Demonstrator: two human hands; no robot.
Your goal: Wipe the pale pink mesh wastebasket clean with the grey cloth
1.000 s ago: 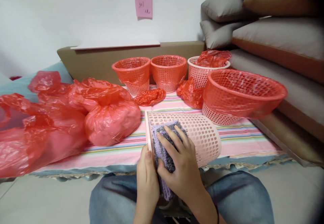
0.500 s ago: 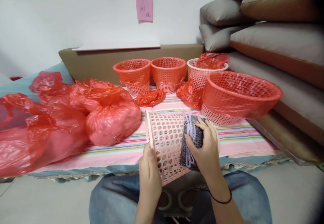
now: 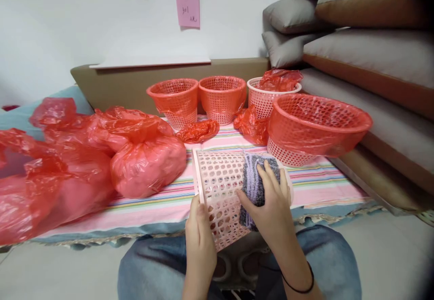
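Striped cloth [image 3: 161, 199]; pale pink basket [image 3: 224, 190] sideways (round holes throughout)

Stretches across the middle of the frame under a striped cloth [image 3: 129, 216]. Carries bulging red bags [image 3: 147, 169] at left, two red-lined baskets [image 3: 174, 99] at upper centre, a crumpled red bag [image 3: 198, 131] below; right of centre, a pale basket [image 3: 260, 104], loose red plastic [image 3: 252, 127], a wide basket [image 3: 305, 133].

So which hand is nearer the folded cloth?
Right. The right hand lies on the cloth; the left hand holds the pink basket by its rim, apart from the cloth.
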